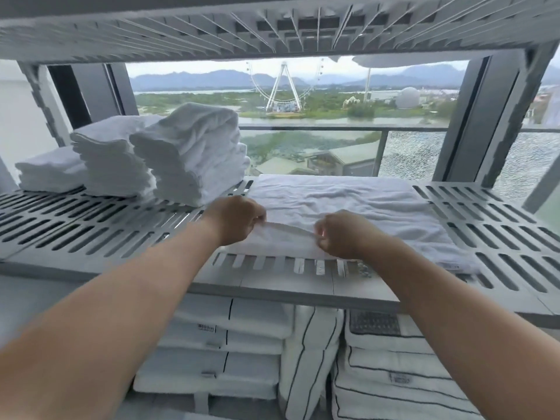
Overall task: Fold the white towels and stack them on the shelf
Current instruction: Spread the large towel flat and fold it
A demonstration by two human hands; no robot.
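A grey slotted shelf (100,241) is seen spanning the full width of the view, and the ribbed underside of an upper board (181,31) is seen above it. Behind the shelf a window (424,153) is shown, with a Ferris wheel (285,86), water and hills beyond the glass. Under the shelf, white bundles with dark stripes (388,380) are packed side by side and on top of one another.

On the right half of the shelf a white towel (348,198) is spread flat and wrinkled, with its near edge close to the front of the shelf. To the left of it three stacks of folded towels are set in a row: the tallest stack (194,156) just beside the spread towel, a middle stack (112,159) next to it, and a low stack (48,172) at the far left.

The near edge of the spread towel is gripped by both hands. Its left part is pinched by the left hand (239,219) with curled fingers, and the right hand (342,236) is clenched on the edge a little further right. A short raised fold of cloth is held between the two hands, just above the shelf.
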